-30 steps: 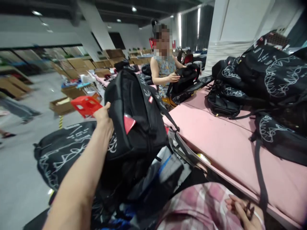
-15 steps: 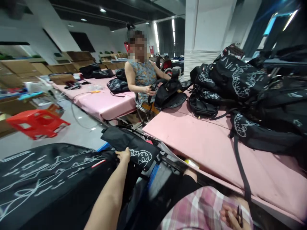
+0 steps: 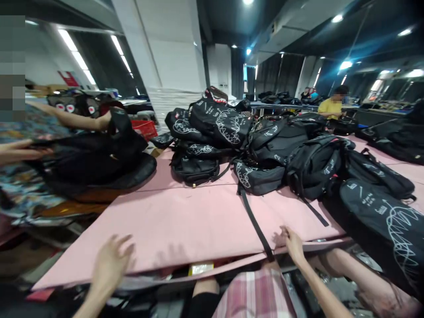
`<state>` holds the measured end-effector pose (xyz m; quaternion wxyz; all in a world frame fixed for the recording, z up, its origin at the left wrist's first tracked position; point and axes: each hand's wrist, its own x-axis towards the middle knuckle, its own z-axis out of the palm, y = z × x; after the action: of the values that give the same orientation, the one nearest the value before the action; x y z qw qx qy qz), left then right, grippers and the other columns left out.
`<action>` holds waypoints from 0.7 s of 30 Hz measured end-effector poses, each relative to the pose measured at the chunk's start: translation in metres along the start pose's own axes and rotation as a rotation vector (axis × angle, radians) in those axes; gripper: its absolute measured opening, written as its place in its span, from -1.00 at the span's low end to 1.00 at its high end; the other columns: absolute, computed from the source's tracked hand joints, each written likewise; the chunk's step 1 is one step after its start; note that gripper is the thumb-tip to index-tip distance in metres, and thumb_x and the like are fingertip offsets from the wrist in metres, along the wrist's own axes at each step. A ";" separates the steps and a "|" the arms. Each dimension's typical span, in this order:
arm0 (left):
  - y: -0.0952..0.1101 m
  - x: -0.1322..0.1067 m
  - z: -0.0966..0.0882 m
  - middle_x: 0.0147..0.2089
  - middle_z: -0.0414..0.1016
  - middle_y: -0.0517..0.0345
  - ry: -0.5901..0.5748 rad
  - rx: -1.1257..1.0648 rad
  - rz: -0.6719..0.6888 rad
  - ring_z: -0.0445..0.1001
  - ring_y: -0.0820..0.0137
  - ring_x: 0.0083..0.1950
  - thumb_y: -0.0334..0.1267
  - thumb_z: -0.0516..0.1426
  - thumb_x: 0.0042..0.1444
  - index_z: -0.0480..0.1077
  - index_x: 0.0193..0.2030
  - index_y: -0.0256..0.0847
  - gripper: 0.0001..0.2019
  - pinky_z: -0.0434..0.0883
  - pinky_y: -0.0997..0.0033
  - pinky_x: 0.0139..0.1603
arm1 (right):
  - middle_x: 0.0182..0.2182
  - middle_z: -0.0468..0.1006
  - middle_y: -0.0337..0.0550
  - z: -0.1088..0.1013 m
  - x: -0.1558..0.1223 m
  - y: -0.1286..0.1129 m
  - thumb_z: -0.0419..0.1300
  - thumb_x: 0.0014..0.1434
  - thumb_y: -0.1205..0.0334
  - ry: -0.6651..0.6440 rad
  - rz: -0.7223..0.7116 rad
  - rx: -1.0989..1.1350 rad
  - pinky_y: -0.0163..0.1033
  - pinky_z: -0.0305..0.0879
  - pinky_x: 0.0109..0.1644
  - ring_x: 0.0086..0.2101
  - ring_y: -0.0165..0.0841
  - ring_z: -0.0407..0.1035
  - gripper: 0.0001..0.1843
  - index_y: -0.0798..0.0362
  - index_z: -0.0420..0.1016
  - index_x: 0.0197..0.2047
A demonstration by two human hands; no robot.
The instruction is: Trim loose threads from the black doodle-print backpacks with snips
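Observation:
My left hand (image 3: pixel 112 260) hovers over the front left of the pink table (image 3: pixel 192 216), fingers spread and holding nothing; it is smeared by motion. My right hand (image 3: pixel 291 243) is low above the table's front edge, its fingers apart, with nothing visible in them. Just left of it, a black strap (image 3: pixel 255 221) runs down over the edge from a black bag (image 3: pixel 260 176) with white scribble print. Small black bags (image 3: pixel 195 168) lie beyond, under a backpack (image 3: pixel 220 121) with the same print.
Black backpacks (image 3: pixel 316 165) pile up at the back and right; a large one (image 3: pixel 380 221) leans at the right edge. At left a co-worker's hand (image 3: pixel 23 150) holds a black bag (image 3: pixel 99 159). A pillar (image 3: pixel 168 48) and a red crate (image 3: pixel 144 129) stand behind; another person (image 3: pixel 331 108) sits farther off.
My view has swung right. My left hand has let go of the black printed bag and come over the table. My right hand has moved from my lap to the table edge; its small dark snips no longer show.

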<state>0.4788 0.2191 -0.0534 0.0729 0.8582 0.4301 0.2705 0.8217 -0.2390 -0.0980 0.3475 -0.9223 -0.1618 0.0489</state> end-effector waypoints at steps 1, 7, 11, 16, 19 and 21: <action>0.037 0.006 0.018 0.01 0.41 0.08 -0.046 -0.067 0.052 0.32 0.16 0.12 -0.06 -0.13 0.06 0.35 -0.22 -0.16 -0.65 0.31 0.11 0.11 | -0.22 0.54 -0.01 -0.006 0.020 0.006 -0.09 0.16 0.13 0.022 0.045 -0.127 -0.17 0.27 -0.14 -0.20 -0.19 0.42 -0.59 0.08 0.41 -0.04; 0.295 0.020 0.094 0.15 0.33 0.05 -0.285 -0.146 0.532 0.09 0.11 0.28 -0.23 -0.01 0.09 0.39 -0.02 -0.22 -0.66 0.15 0.09 0.23 | -0.16 0.51 -0.05 -0.005 0.070 0.043 -0.09 0.16 0.34 0.113 0.085 -0.282 -0.24 0.22 -0.18 -0.22 -0.25 0.44 -0.64 0.03 0.39 -0.04; 0.431 0.043 0.133 0.29 0.10 -0.13 -0.267 -0.054 0.741 -0.05 0.09 0.33 -0.24 0.08 0.08 0.21 0.16 -0.31 -0.52 -0.01 0.01 0.27 | -0.17 0.53 -0.11 0.009 0.073 0.067 -0.09 0.14 0.31 0.176 0.087 -0.183 -0.27 0.22 -0.21 -0.23 -0.27 0.44 -0.64 0.01 0.38 -0.04; 0.498 0.078 0.174 0.20 0.17 -0.41 -0.309 0.107 0.660 0.12 0.00 0.25 -0.32 0.20 -0.03 0.11 0.19 -0.44 -0.36 0.07 -0.02 0.19 | -0.23 0.56 -0.12 0.020 0.077 0.088 -0.07 0.11 0.15 0.302 0.050 0.103 -0.19 0.26 -0.20 -0.26 -0.19 0.45 -0.64 -0.01 0.44 -0.11; 0.484 0.085 0.175 -0.07 0.45 -0.25 -0.349 0.125 0.662 0.39 0.12 0.02 -0.46 0.07 0.05 0.33 -0.03 -0.36 -0.70 0.22 0.11 0.06 | -0.26 0.57 -0.10 0.020 0.077 0.091 -0.02 0.06 0.05 0.361 0.070 0.221 -0.16 0.27 -0.20 -0.27 -0.16 0.46 -0.63 -0.02 0.45 -0.14; 0.463 0.081 0.165 -0.20 0.50 -0.15 -0.364 0.130 0.672 0.45 0.19 -0.09 -0.51 -0.01 0.07 0.40 -0.19 -0.32 -0.78 0.25 0.18 0.00 | -0.29 0.57 -0.08 0.016 0.077 0.090 -0.01 0.05 -0.02 0.390 0.099 0.297 -0.17 0.29 -0.23 -0.31 -0.16 0.46 -0.59 0.00 0.45 -0.15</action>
<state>0.9282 0.0133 0.0055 0.0010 0.9881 0.1210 0.0947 0.9148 -0.2666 -0.1677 0.5011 -0.8599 -0.0375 -0.0898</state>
